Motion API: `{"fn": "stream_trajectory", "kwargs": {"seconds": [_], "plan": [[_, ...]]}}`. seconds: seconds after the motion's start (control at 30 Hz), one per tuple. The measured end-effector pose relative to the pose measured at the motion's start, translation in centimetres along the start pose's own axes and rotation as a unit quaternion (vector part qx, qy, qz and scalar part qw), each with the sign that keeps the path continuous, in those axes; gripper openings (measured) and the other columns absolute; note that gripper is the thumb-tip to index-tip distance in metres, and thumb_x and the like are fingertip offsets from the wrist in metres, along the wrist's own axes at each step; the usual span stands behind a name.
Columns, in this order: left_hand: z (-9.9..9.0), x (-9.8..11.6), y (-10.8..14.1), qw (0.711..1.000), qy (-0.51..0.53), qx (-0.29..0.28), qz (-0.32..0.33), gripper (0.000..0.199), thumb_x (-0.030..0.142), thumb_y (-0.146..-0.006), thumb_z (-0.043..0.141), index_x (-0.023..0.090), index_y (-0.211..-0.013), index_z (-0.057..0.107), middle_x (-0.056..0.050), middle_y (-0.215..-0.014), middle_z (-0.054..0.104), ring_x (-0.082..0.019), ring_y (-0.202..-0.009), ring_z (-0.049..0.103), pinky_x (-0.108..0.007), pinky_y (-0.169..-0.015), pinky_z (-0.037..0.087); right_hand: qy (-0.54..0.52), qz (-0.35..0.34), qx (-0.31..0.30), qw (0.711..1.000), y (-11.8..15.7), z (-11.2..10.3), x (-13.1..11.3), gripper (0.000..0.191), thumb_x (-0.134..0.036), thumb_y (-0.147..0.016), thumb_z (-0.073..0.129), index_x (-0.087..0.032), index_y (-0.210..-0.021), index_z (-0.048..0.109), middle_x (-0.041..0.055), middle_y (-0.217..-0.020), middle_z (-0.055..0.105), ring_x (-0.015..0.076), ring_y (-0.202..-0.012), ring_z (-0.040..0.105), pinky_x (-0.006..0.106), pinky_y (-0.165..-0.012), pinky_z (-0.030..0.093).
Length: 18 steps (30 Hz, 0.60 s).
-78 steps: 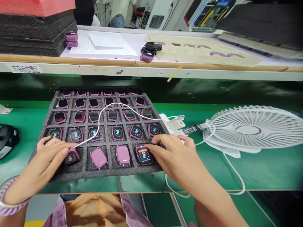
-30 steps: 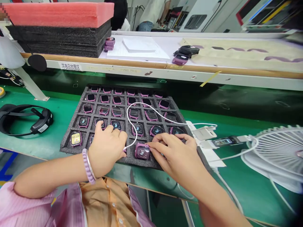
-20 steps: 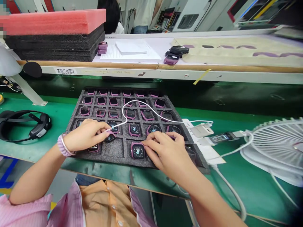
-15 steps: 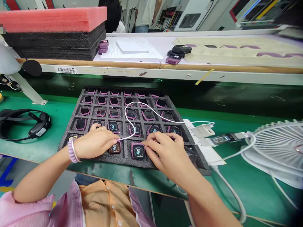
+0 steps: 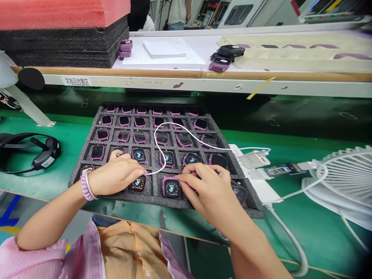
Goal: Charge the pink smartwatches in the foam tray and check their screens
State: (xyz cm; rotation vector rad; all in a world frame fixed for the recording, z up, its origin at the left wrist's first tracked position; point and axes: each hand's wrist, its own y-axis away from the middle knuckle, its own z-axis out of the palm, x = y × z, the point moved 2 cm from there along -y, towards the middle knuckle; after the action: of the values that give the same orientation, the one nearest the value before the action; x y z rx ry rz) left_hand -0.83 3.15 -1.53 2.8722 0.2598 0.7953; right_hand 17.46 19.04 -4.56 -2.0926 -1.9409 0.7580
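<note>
**Watches sitting in the foam tray under my hands**

Watches are filling the pockets of the grey foam tray (image 5: 87, 164), which is lying on the green counter (image 5: 290, 221). My left hand (image 5: 116, 176) is curling over the front row, its fingertips pinching the end of the white cable (image 5: 174, 130) against a lit watch (image 5: 138, 183) in its pocket. My right hand (image 5: 207, 188) is resting half-closed on the tray just beside it, fingertips pressing on the edge of the next watch (image 5: 171, 187), whose screen is glowing; it is gripping nothing that I can see. I am wearing a purple bracelet (image 5: 85, 185) on my left wrist. Cable loops are lying across the middle rows and running off right toward a white charger (image 5: 255, 159). A white fan (image 5: 343, 182) is lying at the far right, a black headset (image 5: 43, 153) at the left.
</note>
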Motion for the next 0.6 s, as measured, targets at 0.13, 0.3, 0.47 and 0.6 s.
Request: {"fn": "stream_trajectory", "kwargs": {"seconds": [0.13, 0.3, 0.47, 0.6], "plan": [[0.36, -0.21, 0.14, 1.000, 0.016, 0.012, 0.000, 0.037, 0.032, -0.105, 0.032, 0.024, -0.112, 0.067, -0.001, -0.105, 0.071, -0.020, -0.097, 0.053, -0.044, -0.102, 0.017, -0.001, -0.001, 0.001, 1.000, 0.08, 0.15, 0.12, 0.032, -0.020, -0.107, 0.034, -0.020, -0.090, 0.062, 0.0060, -0.092, 0.059, 0.0209, -0.081, 0.059, 0.043, -0.089, 0.031], [0.37, -0.32, 0.23, 1.000, 0.017, 0.009, -0.002, 0.037, 0.032, -0.105, 0.033, 0.023, -0.111, 0.068, -0.002, -0.103, 0.071, -0.020, -0.096, 0.053, -0.044, -0.103, 0.018, -0.004, -0.008, -0.001, 1.000, 0.20, 0.36, 0.36, 0.032, -0.024, -0.108, 0.034, -0.020, -0.092, 0.061, 0.0059, -0.092, 0.059, 0.0217, -0.082, 0.060, 0.043, -0.087, 0.031], [0.36, -0.55, 0.24, 1.000, 0.022, 0.017, 0.009, 0.037, 0.033, -0.104, 0.033, 0.024, -0.112, 0.068, -0.003, -0.104, 0.072, -0.020, -0.098, 0.054, -0.044, -0.103, 0.018, 0.002, -0.009, 0.000, 1.000, 0.26, 0.34, 0.38, 0.032, -0.022, -0.107, 0.034, -0.020, -0.093, 0.062, 0.0054, -0.091, 0.059, 0.0211, -0.081, 0.059, 0.043, -0.088, 0.031], [0.21, -0.67, 0.28, 0.999, 0.033, 0.012, 0.012, 0.036, 0.034, -0.103, 0.035, 0.024, -0.111, 0.068, -0.003, -0.104, 0.072, -0.020, -0.099, 0.054, -0.043, -0.106, 0.018, 0.000, -0.005, 0.005, 1.000, 0.17, 0.28, 0.21, 0.030, -0.019, -0.106, 0.035, -0.021, -0.092, 0.062, 0.0057, -0.091, 0.060, 0.0210, -0.081, 0.059, 0.042, -0.087, 0.032]]}}
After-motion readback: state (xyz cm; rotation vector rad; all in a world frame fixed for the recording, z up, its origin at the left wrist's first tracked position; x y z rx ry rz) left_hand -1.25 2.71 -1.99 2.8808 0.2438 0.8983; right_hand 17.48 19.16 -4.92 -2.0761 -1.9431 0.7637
